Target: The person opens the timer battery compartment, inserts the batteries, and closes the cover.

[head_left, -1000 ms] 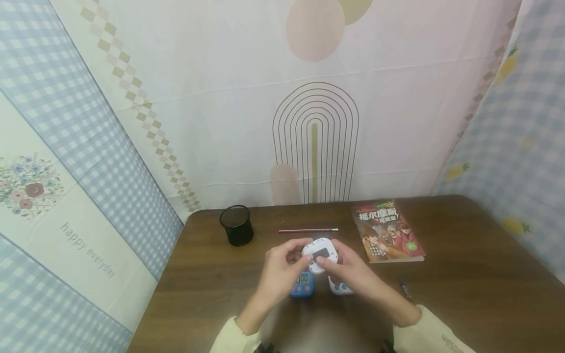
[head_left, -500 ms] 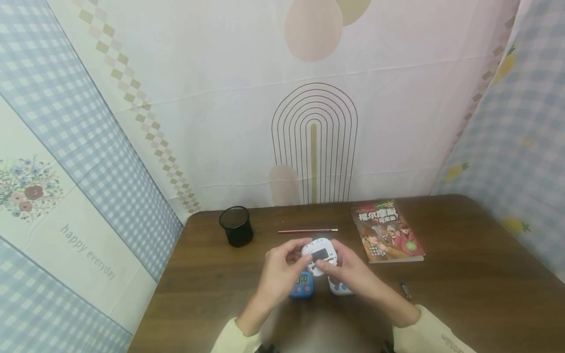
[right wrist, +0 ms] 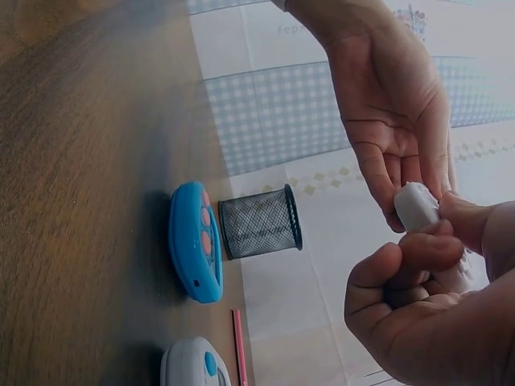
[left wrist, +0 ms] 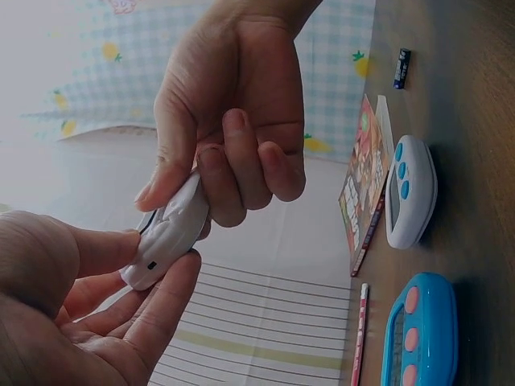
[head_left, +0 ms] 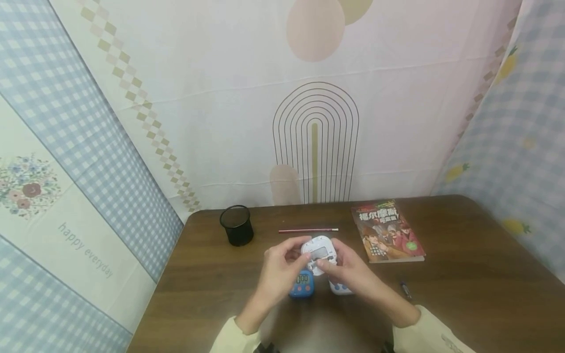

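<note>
I've got both hands pinching the white timer [head_left: 319,251], held up off the table [head_left: 198,277]. L hand [head_left: 279,267] has thumb on its face, fingers underneath; R hand [head_left: 350,268] also has its thumb on that face, fingers curled in. Grey screen faces up to the head cam.

Below, on the table: blue timer [head_left: 302,285] w/ pink buttons on my L, 2nd white timer [head_left: 341,288] w/ blue buttons on my R, partly hidden by R hand. Small dark battery [left wrist: 402,69] past R forearm. Farther back, L to R: black mesh cup [head_left: 238,231], thin red stick [head_left: 307,230], book [head_left: 388,235] face up. Patterned cloth [head_left: 229,132] behind.
</note>
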Tool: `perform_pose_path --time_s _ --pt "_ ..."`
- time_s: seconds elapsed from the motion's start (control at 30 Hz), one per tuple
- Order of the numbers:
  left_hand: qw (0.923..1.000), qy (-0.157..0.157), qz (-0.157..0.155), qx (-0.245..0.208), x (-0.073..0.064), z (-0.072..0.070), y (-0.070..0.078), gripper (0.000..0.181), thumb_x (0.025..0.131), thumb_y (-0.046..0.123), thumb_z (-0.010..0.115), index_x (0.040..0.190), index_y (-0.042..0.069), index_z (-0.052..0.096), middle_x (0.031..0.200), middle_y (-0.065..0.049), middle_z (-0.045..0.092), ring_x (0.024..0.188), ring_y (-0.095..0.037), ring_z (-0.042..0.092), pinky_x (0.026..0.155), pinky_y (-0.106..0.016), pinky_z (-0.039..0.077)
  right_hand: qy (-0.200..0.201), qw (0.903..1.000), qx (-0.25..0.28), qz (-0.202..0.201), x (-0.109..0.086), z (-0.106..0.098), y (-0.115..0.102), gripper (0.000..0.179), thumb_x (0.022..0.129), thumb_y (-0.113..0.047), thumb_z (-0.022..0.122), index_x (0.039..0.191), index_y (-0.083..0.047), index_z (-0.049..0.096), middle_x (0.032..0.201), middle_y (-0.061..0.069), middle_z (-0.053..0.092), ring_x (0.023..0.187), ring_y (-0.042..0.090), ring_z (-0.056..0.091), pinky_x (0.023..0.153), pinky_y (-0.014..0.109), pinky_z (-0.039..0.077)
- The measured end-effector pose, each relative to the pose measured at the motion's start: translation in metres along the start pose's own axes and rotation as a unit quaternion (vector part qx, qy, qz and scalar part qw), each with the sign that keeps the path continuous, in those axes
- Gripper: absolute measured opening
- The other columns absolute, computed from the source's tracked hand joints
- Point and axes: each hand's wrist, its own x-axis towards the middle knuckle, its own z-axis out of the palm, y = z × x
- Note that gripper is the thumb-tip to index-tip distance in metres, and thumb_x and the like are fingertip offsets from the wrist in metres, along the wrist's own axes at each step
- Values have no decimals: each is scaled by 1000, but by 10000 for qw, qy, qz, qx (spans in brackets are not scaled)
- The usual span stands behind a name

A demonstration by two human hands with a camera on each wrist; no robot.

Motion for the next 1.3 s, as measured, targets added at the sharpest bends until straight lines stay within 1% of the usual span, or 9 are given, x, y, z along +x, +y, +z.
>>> perform_pose_path --time_s 0.13,0.17,0.37,0.5,0.6,0.77,0.87,1.07,1.3 --pt "9999 102 13 -40 0 0 -2 28 96 6 77 125 8 76 108 -10 79 86 -16 74 78 -23 64 214 9996 -155 30 1 0 1 43 101 -15 70 131 8 51 89 9 67 66 10 59 57 22 51" --pt "9999 124 9 -54 0 0 -2 28 96 6 77 125 9 76 109 -11 79 86 -16 75 78 -23 64 272 9995 -183 38 1 1 2 41 101 -15 71 129 7 52 85 8 67 62 10 57 55 21 49" --pt "9997 215 -21 -104 1 1 -2 28 96 6 78 124 10 77 109 -10 79 86 -16 76 79 -23 64 550 9980 -276 164 1 0 2 42 97 -15 75 128 6 56 85 11 71 63 16 64 57 27 57" --pt "9995 279 2 -112 1 0 -2 29 95 4 78 123 9 77 107 -10 80 84 -15 75 78 -22 63 671 9971 -305 205 1 0 1 41 96 -15 77 127 5 58 83 15 72 60 17 65 57 30 58" --pt "9993 348 -8 -100 1 0 -3 30 94 3 78 123 9 77 107 -10 80 83 -15 75 77 -22 63 733 9969 -209 186 1 1 1 41 95 -14 78 126 6 58 83 19 73 60 17 65 56 31 58" --pt "9989 448 -20 -122 1 -1 -3 31 93 1 78 124 9 77 109 -11 79 84 -15 75 76 -21 63 734 9972 -59 133 2 -1 1 43 95 -11 77 128 6 57 83 18 75 59 17 65 55 29 58" --pt "9987 507 12 -97 2 -2 -3 32 93 -1 78 123 8 77 109 -12 79 83 -16 75 75 -22 63 714 9973 -43 145 3 -2 1 43 95 -10 77 131 5 58 81 16 76 57 17 65 55 30 58" --pt "9986 534 -41 -32 3 -4 -4 31 93 0 78 123 8 77 108 -12 79 84 -16 75 76 -22 63 633 9978 -83 166 3 -5 2 48 95 -11 77 136 5 56 84 17 78 57 18 65 57 32 59" --pt "9982 589 -143 1 4 -5 -4 30 95 3 78 124 9 77 113 -11 79 86 -17 76 79 -24 64 626 9974 -31 344 3 -8 3 54 96 -15 77 143 -2 53 84 15 78 57 18 65 62 35 59"
